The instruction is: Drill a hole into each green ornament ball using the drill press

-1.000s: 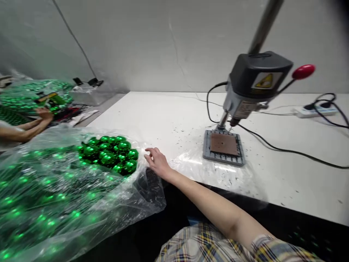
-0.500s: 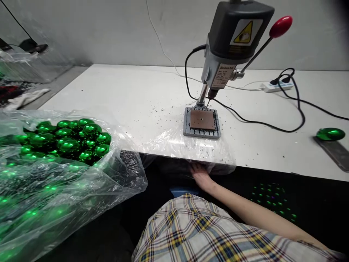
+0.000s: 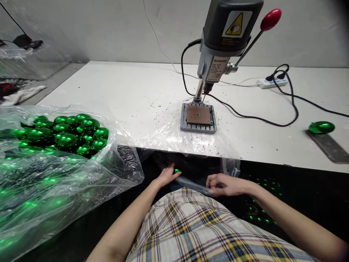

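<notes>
Now your left hand (image 3: 165,176) has joined at six o'clock, fingers part-spread, hold unclear; your right (image 3: 225,185), at five, pinches the plastic bag (image 3: 230,165), making it two-handed.

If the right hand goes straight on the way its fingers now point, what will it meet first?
The right hand would probably meet the clear plastic film beside its fingertips first, with the left hand beyond; depth is unclear.
</notes>
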Demonstrator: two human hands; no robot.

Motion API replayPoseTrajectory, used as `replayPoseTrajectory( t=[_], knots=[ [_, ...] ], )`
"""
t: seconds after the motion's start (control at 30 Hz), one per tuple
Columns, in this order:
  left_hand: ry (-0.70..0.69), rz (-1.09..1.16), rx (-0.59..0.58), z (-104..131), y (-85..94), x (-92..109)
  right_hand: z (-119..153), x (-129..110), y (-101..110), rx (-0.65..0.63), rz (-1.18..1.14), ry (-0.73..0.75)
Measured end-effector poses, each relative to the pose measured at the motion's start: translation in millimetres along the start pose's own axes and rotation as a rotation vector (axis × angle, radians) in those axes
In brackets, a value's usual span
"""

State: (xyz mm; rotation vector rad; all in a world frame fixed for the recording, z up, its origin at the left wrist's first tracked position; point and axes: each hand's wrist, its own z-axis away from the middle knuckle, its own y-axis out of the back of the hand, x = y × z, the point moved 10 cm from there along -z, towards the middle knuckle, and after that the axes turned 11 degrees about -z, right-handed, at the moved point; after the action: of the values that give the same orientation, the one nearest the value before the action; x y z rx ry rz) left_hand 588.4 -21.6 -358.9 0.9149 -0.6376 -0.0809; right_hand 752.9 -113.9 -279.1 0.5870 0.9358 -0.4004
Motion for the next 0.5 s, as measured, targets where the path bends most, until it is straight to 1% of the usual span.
replayPoseTrajectory(
  t=[0.03,0.07,0.13,0.23,0.3,0.37,0.43,0.5],
  knots=[
    [0.016,-0.059,-0.028,-8,-8.0,-3,7,1,7,0.015,-0.035,0.005],
    [0.021,-0.099,-0.035,-13,-11.4,-5,14,3,13,0.036,-0.063,0.005],
    [0.026,-0.141,-0.006,-21,-7.0,-8,29,9,23,0.087,-0.102,0.0],
    [0.082,-0.21,0.04,-28,13.7,-18,50,18,38,0.214,-0.132,-0.006],
    [0.131,-0.242,0.055,-29,30.3,-27,64,24,51,0.349,-0.126,-0.016],
    [0.15,-0.264,0.082,-29,47.4,-30,80,29,64,0.495,-0.108,-0.02],
    [0.148,-0.287,0.136,-26,63.7,-24,99,32,76,0.642,-0.091,-0.009],
    [0.124,-0.31,0.18,-17,73.6,-7,122,36,89,0.821,-0.078,-0.001]
  ],
)
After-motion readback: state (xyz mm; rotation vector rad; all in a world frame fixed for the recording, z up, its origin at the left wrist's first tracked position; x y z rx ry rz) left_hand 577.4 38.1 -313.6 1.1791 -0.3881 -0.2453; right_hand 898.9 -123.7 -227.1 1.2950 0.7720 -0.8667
